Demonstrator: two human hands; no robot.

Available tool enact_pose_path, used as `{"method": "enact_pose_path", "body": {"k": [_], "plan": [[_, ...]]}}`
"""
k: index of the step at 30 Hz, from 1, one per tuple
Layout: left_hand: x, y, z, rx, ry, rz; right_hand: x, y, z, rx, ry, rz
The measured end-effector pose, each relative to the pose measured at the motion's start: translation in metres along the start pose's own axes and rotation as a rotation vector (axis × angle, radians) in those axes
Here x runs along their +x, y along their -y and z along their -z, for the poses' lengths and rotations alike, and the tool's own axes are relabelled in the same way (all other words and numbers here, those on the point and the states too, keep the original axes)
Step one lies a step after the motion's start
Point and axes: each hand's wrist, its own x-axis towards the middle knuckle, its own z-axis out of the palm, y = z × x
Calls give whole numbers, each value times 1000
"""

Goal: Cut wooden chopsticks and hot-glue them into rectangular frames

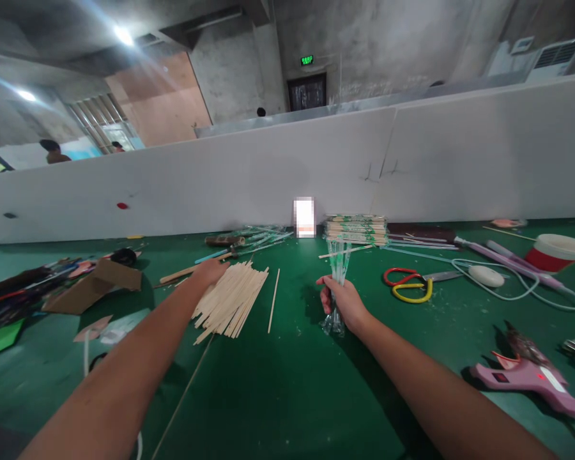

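My right hand (342, 300) is closed around a bunch of clear plastic chopstick wrappers (338, 262), held upright above the green table (287, 383). My left hand (209, 271) reaches to the far end of a loose pile of bare wooden chopsticks (230, 300); it rests on the pile and its fingers are hidden. A single chopstick (273, 300) lies just right of the pile. Behind my right hand sits a stack of wrapped chopsticks (357, 230) against the white wall.
Red and yellow scissors (409, 285) lie right of my hand. A pink glue gun (531, 374), white cord (517, 291) and a red-and-white cup (558, 251) are at the right. A cardboard piece (96, 284) and clutter sit left. Empty wrappers (259, 237) lie at the back.
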Motion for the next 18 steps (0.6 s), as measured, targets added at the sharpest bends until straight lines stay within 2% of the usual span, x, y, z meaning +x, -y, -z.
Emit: {"method": "enact_pose_path", "body": {"k": [3,5,7,9,11,14,16,18], "plan": [[-24,-40,0,-128,-118,-81,-1,5,-7,-117,-56,45],[-47,-79,-10,-240,-110,-197,-1,6,-10,-200,-117,85],[-74,-119,-25,-374,-33,-339,-3,5,-11,-268,-182,123],[-97,-154,-40,-750,197,-553,-6,4,-9,-385,-225,186],[-111,-177,-54,-1018,317,-534,-11,4,-6,-565,-245,246],[-110,-189,-68,-1241,317,-364,-14,3,-4,-767,-234,217],[-92,-186,-71,-1259,286,-286,-12,-2,-6,-756,-198,191],[-61,-176,-67,-1260,227,-222,-8,-10,-8,-657,-161,232]]}}
